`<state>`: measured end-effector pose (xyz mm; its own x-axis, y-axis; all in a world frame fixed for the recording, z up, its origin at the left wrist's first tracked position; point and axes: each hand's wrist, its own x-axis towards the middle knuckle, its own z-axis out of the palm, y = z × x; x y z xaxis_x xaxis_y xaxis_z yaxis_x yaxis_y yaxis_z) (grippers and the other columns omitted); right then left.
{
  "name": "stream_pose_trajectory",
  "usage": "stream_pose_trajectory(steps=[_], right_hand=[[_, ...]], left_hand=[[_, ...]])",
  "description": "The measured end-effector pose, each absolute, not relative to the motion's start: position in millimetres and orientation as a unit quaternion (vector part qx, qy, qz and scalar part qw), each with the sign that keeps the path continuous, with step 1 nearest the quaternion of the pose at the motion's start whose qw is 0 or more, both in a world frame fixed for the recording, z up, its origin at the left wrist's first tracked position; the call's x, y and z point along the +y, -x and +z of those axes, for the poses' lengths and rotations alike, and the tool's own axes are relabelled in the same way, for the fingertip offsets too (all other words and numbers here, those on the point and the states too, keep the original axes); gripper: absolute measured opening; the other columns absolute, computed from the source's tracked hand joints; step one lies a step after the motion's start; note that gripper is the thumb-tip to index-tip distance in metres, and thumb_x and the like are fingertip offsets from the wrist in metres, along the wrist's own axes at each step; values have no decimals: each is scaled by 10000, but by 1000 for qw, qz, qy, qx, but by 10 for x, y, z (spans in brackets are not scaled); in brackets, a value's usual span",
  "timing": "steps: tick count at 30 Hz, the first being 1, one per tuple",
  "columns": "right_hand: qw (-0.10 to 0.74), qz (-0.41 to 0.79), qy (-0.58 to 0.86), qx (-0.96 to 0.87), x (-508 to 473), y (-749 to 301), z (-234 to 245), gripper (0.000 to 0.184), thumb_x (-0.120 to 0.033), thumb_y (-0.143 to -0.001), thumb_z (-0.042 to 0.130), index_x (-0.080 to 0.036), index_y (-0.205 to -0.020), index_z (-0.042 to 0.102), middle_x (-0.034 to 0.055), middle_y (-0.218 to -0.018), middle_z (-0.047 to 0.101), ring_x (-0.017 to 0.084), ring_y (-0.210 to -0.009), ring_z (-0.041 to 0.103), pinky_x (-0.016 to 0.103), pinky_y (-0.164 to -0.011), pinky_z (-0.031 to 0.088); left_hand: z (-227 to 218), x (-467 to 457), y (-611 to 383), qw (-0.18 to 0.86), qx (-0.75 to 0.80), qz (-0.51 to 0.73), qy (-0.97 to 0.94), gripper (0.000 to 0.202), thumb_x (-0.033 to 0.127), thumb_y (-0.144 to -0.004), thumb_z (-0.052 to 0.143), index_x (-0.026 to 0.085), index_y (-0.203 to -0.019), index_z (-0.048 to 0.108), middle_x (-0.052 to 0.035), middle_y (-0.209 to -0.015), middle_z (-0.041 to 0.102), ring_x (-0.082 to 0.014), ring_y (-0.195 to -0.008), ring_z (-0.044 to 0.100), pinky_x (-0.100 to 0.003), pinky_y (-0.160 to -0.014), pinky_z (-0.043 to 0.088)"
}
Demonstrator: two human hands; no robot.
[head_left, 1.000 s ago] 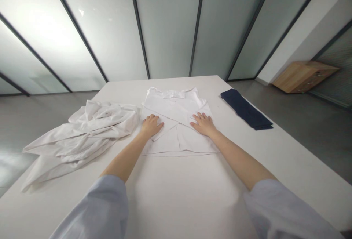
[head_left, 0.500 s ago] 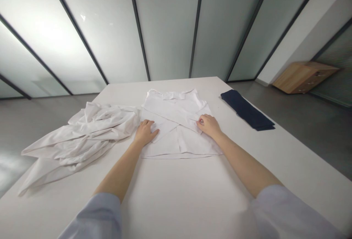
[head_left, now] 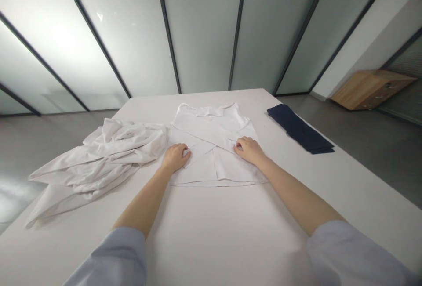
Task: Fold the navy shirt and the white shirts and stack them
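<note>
A white collared shirt point(head_left: 211, 145) lies flat on the table, collar away from me, with its sleeves folded across its body in a cross. My left hand point(head_left: 175, 157) sits at the shirt's left edge, fingers curled onto the folded sleeve. My right hand point(head_left: 249, 150) has its fingertips gathered on the fabric where the other sleeve crosses. Both hands appear to pinch the cloth, though the fingers partly hide it. A crumpled white garment point(head_left: 95, 167) lies to the left of my left hand, not touching it.
A folded navy cloth point(head_left: 300, 130) lies near the white table's point(head_left: 211, 233) right edge. Frosted glass panels point(head_left: 201, 31) stand beyond the table, above a grey floor. A low wooden cabinet point(head_left: 372, 89) sits at the far right.
Both hands have gone from flat, spread palms to curled fingers gathering the shirt's sleeves. My right hand has shifted slightly outward along the fold. The view has tilted slightly.
</note>
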<state>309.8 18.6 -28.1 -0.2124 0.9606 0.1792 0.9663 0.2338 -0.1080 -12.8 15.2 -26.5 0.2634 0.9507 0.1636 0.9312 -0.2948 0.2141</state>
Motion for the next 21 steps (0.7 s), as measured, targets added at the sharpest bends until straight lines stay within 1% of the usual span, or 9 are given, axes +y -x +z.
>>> stream_pose_trajectory(steps=[3,5,8,11,14,18,21], right_hand=[[146,4,586,-797,193,-3123,-299,142,-265,-870,579,-176,-938,666,82,-951,677,212,-898,597,296,-798,421],[171,20,562,-809,197,-3131,-308,116,-224,-855,584,-175,-914,672,68,-902,677,202,-876,596,288,-798,423],[189,42,535,-822,195,-3130,-323,98,-218,-845,587,-180,-861,676,54,-843,667,190,-822,592,282,-775,430],[178,59,515,-836,181,-3118,-340,135,-273,-853,597,-177,-882,689,67,-889,666,198,-859,595,288,-792,439],[145,54,521,-840,153,-3088,-336,251,-365,-884,577,-180,-999,701,94,-1010,660,222,-956,590,312,-854,439],[86,36,548,-831,99,-3022,-285,410,-479,-914,522,-200,-1177,669,125,-1132,624,258,-1054,570,352,-915,425],[64,29,564,-823,79,-2988,-262,479,-536,-916,492,-213,-1239,637,144,-1185,598,278,-1103,559,375,-939,420]], left_hand=[[-250,141,118,27,596,125,-793,240,357,-877,510,181,-962,649,-67,-842,684,-214,-847,633,-303,-776,452],[-242,137,111,14,605,113,-788,220,353,-884,505,188,-909,649,-70,-836,691,-215,-846,638,-302,-774,448],[-235,129,108,8,620,93,-779,238,379,-894,495,197,-850,641,-65,-803,698,-213,-822,646,-297,-753,441],[-237,115,110,25,620,80,-780,268,414,-898,484,197,-859,638,-57,-780,699,-210,-792,652,-293,-731,435],[-239,103,104,36,616,74,-783,277,428,-894,485,197,-887,638,-56,-785,702,-210,-798,657,-292,-739,434],[-231,96,85,29,620,75,-780,286,420,-897,475,193,-905,650,-63,-812,710,-214,-825,662,-302,-768,442],[-224,93,78,16,620,91,-779,304,416,-900,475,184,-955,665,-72,-857,718,-228,-874,664,-327,-814,454]])
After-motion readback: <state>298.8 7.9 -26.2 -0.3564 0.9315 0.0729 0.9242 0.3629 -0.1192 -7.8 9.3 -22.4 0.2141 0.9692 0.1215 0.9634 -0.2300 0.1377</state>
